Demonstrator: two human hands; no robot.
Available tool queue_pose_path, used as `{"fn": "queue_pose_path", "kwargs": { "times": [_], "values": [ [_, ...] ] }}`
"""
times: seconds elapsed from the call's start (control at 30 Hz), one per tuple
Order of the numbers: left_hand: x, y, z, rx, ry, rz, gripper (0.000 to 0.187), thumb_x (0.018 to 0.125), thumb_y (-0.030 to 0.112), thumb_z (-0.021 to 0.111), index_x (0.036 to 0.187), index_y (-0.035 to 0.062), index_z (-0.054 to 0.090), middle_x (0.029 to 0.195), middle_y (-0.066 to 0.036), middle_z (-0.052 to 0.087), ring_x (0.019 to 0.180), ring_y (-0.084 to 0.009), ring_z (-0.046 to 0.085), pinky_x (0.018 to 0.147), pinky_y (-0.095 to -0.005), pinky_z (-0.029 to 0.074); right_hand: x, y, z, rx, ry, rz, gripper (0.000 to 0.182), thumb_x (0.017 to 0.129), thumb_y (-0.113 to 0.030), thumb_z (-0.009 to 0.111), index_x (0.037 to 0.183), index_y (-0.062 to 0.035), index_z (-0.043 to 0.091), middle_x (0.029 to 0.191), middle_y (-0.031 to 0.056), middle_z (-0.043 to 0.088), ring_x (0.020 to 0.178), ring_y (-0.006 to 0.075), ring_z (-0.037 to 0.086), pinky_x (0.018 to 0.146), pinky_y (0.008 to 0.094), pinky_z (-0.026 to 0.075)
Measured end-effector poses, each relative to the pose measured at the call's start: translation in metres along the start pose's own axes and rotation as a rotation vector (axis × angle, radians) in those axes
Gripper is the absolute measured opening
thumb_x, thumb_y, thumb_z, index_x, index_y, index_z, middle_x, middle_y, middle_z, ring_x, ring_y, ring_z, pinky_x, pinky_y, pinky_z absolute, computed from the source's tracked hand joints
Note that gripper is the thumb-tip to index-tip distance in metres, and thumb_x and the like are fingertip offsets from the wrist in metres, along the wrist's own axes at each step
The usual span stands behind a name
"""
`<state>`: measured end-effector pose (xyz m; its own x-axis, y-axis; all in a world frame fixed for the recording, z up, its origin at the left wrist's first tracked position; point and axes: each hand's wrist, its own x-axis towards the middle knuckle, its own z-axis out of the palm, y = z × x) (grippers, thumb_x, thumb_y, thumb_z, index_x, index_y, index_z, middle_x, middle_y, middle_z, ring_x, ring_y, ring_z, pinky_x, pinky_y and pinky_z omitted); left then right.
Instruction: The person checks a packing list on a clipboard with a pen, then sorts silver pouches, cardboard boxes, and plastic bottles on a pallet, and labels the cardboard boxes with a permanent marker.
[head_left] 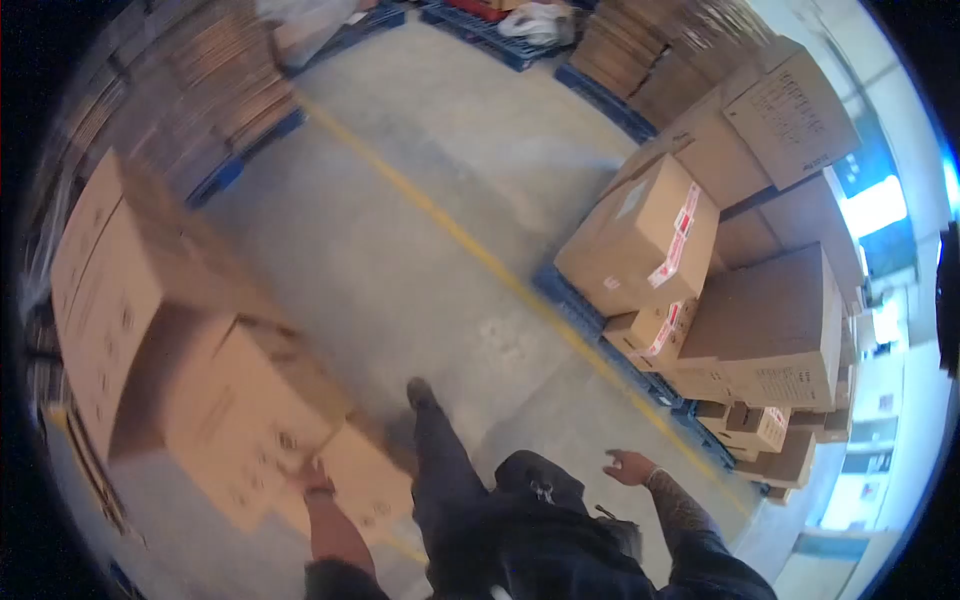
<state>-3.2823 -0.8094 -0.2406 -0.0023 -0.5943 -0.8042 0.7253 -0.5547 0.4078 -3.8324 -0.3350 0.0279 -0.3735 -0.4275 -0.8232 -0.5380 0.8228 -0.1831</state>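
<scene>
My left hand is at the face of a brown cardboard box on the left, its fingers apart and overlapping the printed side near the corner. Slightly blurred, the hand shows no grip around an edge. Above that box rises a larger carton, and a lower carton lies beside my left wrist. My right hand hangs free over the floor to the right of my body, fingers loosely spread and holding nothing.
Blue pallets on the right carry stacked cartons, including a large box with red-and-white tape. A yellow floor line runs diagonally across the concrete. Stacked flat cardboard stands at the upper left.
</scene>
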Motion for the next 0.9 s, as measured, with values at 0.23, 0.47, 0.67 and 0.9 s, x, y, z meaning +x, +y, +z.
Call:
{"fn": "queue_pose_path", "kwargs": {
  "times": [0.23,0.47,0.67,0.9],
  "values": [
    [-0.069,0.021,0.092,0.093,0.538,0.312,0.063,0.094,0.051,0.049,0.137,0.0047,0.045,0.134,-0.011,0.054,0.115,-0.021,0.056,0.084,-0.033,0.048,0.074,-0.058,-0.138,0.093,-0.033,-0.003,0.058,0.087,-0.041,0.059,0.132,-0.0057,0.051,0.109,0.0189,0.066,0.106,0.0359,0.061,0.095,0.0435,0.046],
    [-0.193,0.037,0.107,0.153,0.542,0.568,0.051,0.096,0.04,0.053,0.125,-0.0013,0.054,0.115,-0.01,0.064,0.099,-0.0235,0.065,0.075,-0.0342,0.057,0.186,-0.118,-0.264,0.008,-0.006,-0.351,0.054,0.09,-0.037,0.057,0.132,-0.0049,0.051,0.113,0.0201,0.063,0.107,0.0361,0.06,0.095,0.0441,0.046],
    [-0.368,-0.099,0.1,0.538,0.811,0.943,0.044,0.093,0.033,0.059,0.114,-0.0059,0.059,0.111,-0.011,0.065,0.084,-0.0244,0.064,0.078,-0.037,0.054,0.275,-0.154,-0.319,-0.513,-0.056,-0.928,0.054,0.091,-0.04,0.054,0.135,-0.0092,0.05,0.126,0.0221,0.057,0.117,0.0394,0.053,0.101,0.0479,0.041],
    [-0.578,-0.279,0.182,0.523,1.203,0.888,0.042,0.088,0.036,0.064,0.077,-0.0035,0.06,0.066,-0.015,0.063,0.059,-0.023,0.057,0.058,-0.0384,0.045,0.25,-0.332,-0.309,-0.795,-0.049,-1.258,0.057,0.079,-0.024,0.07,0.122,0.0043,0.046,0.111,0.0248,0.058,0.102,0.0397,0.059,0.088,0.0466,0.049]
  ]
}}
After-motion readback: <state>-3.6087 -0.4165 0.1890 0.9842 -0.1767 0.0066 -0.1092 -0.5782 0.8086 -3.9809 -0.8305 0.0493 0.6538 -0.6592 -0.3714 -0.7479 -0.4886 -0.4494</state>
